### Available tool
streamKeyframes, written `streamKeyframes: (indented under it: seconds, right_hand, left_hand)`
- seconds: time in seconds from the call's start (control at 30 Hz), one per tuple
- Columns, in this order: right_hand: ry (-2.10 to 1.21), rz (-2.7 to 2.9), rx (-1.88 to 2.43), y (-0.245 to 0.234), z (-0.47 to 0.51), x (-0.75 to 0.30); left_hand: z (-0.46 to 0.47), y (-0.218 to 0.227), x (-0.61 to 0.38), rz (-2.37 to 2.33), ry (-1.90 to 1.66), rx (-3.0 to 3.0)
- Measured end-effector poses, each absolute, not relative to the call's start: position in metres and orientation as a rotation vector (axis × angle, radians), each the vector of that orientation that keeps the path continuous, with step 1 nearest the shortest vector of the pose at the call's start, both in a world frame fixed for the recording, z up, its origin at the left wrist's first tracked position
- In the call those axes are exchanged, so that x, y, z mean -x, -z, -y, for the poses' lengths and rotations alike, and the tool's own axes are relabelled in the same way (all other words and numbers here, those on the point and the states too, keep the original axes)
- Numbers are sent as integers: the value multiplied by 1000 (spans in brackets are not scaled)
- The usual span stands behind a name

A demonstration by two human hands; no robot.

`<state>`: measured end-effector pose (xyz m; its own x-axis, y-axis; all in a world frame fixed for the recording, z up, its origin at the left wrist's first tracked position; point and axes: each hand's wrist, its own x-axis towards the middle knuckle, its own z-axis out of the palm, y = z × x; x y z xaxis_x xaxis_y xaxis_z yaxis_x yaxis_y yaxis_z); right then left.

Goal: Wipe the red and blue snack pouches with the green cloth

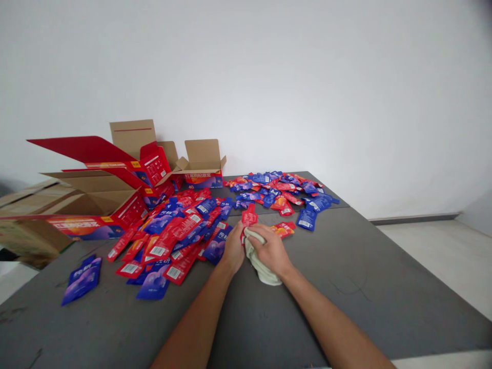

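Near the middle of the table, my left hand (234, 249) is closed on a red pouch (249, 216), whose spout end points away from me. My right hand (272, 251) grips a pale cloth (265, 272) and presses it against the pouch's lower part, which the fingers and cloth largely hide. Just beyond the right hand lies a red and orange pouch (283, 229). To the left of my hands spreads a large heap of red and blue pouches (180, 230).
Behind the hands is a second pile of pouches (269, 187). Open red cartons (126, 210) stand at the left, with a smaller open carton (203, 178) at the back. A lone blue pouch (82, 279) lies front left on the dark table (346, 307). A white wall rises behind.
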<state>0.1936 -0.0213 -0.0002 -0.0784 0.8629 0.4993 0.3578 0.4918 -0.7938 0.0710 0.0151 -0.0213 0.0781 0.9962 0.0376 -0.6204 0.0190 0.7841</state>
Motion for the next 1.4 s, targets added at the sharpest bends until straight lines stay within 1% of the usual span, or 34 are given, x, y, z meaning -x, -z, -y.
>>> streamKeyframes:
  seconds: [0.1,0.2,0.33,0.47,0.6,0.77,0.87,1.0,1.1,1.2,1.3,1.4]
  right_hand:
    - [-496,1816,1012,3,25,-190]
    - [-451,1837,1058,5,25,-188]
    - [-296,1682,1177,6,17,-199]
    - [-182,1501,1271,0,9,-218]
    - [-181,1525,1278,-2,9,-221]
    - [-315,1764,1119,3,18,-199]
    - [-366,1831,1102,5,21,-193]
    - [-350,1854,1264,5,17,-201]
    - [-262,1814,1534,6,13,-214]
    - [-176,1748,1796,7,9,-227]
    - [-129,1725,1969,11,7,-236]
    - [-144,1783,2022,17,6,-241]
  left_hand:
    - [-17,21,-68,-531,-1413,-685]
    - [-16,20,-64,-524,-1333,-703]
    - [-8,17,-65,-558,-1157,-768]
    - [-1,14,-71,-569,-1079,-808]
    - [1,11,-74,-574,-1098,-826]
    - [-1,6,-69,-555,-1186,-836]
    - [-4,4,-66,-588,-1252,-887]
    - [-10,5,-61,-876,-1361,-1198]
    - [-14,8,-55,-1205,-1391,-1644]
    - [-18,14,-47,-1478,-1328,-1985]
    - [-21,22,-40,-1727,-1219,-2083]
    - [-24,32,-32,-1934,-1119,-2115]
